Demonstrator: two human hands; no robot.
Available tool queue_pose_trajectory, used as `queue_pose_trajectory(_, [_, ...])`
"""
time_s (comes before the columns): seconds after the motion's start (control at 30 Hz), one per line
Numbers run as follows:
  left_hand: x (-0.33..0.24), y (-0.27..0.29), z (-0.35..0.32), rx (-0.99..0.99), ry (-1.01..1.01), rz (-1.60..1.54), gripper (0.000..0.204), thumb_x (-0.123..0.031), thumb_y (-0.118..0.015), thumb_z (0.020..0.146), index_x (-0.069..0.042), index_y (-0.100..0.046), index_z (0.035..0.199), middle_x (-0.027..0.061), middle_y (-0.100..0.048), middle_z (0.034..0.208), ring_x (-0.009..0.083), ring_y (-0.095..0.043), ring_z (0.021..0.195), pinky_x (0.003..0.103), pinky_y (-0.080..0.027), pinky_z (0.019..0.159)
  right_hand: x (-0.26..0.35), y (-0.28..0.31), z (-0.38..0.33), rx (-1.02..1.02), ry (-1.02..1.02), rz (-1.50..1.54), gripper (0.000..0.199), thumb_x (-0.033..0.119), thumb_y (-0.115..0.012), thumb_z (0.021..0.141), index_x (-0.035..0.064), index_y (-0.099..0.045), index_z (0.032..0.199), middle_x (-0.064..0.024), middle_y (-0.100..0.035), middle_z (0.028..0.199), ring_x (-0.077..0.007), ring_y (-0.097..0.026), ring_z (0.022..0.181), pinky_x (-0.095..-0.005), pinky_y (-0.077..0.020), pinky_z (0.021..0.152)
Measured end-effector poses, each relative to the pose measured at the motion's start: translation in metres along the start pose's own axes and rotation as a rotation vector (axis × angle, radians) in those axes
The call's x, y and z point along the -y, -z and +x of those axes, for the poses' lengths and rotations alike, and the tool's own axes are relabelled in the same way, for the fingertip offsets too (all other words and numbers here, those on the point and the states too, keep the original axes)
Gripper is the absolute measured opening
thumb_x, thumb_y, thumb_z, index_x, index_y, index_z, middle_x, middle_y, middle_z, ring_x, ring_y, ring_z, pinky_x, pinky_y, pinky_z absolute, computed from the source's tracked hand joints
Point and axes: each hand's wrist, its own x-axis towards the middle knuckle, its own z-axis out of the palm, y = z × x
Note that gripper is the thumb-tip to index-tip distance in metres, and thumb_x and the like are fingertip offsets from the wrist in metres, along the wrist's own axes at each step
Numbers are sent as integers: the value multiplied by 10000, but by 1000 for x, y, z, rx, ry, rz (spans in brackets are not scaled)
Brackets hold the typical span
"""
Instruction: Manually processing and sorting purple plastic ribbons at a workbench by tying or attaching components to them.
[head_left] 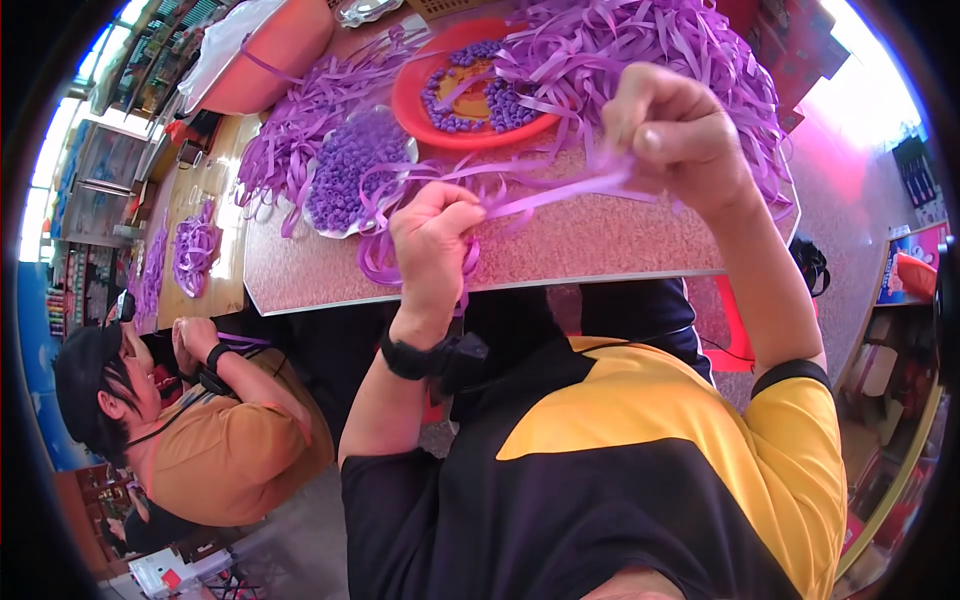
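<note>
A purple ribbon (pixel 555 193) is stretched above the table between my two fists. My left hand (pixel 435 240) is closed on one end, thumb pressed over the fingers. Higher up and to the right, my right hand (pixel 685 135) pinches the other end; its fingertips are slightly blurred. More ribbon loops hang below my left hand. Beyond my hands lies a large heap of purple ribbons (pixel 690 45). A red plate (pixel 412 95) holds small purple pieces around its inside. To its left, a pale, ruffled-edged tray (pixel 345 228) is filled with similar purple pieces.
The pink speckled table (pixel 600 245) has its near edge before my body. An orange-pink basin (pixel 290 55) stands at the far left. A co-worker (pixel 230 450) in an orange shirt sits left at a wooden table (pixel 215 270) with ribbon bundles. Shelves (pixel 880 380) line the right.
</note>
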Motion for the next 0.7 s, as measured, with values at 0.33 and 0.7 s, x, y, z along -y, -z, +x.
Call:
queue_pose_trajectory(0.33, [-27,-24,-8,87,249,-304,46,-45,-681,879,-22,-672,918,-25,-535,689,30,-433,545,190,-305,420,-24,-3,6,-124,332,-1168,157,-50,-716,787,18,-657,916,-65,-620,947,-203,-638,840,-317,-512,713])
queue_pose_trajectory(0.7, [-26,-34,-12,131,265,-325,72,-71,-634,908,-13,-631,951,6,-513,707,69,-412,556,215,-305,441,-27,-6,1,-33,374,-1243,172,-9,-731,776,49,-684,931,-80,-649,803,-273,-653,709,-345,-500,601])
